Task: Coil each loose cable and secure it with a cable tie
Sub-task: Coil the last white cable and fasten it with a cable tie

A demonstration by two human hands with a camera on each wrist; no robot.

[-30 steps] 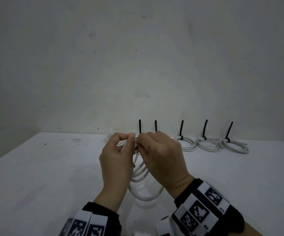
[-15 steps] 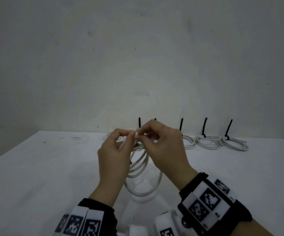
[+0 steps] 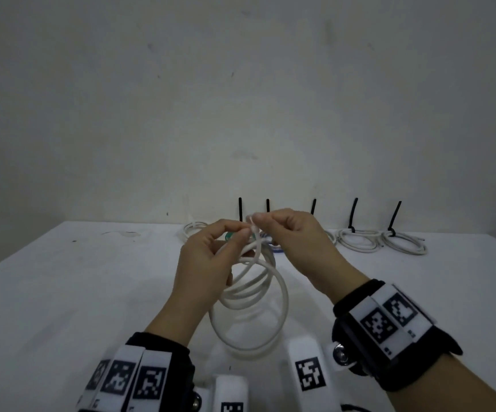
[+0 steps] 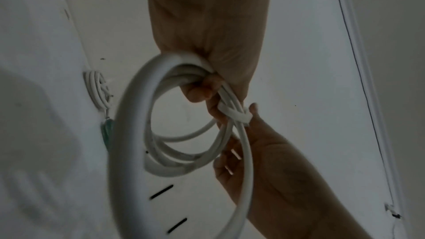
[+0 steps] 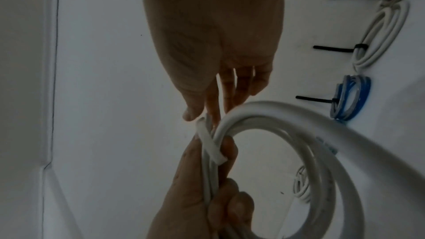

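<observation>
Up close: two hands working a white tie onto a raised cable coil.

No readable writing shows, only black-and-white marker squares on the wrist bands (image 3: 387, 319). From the left, the left hand (image 3: 208, 263) curls its fingers (image 4: 197, 92) round the gathered loops of the white cable coil (image 3: 255, 301), held above the counter (image 3: 62, 292). At the coil's top a white cable tie (image 4: 234, 114) wraps the strands; the right hand (image 3: 303, 245) pinches its end. Farther right, tied coils (image 3: 359, 239) with black ties (image 3: 353, 212) line the counter's back edge.
</observation>
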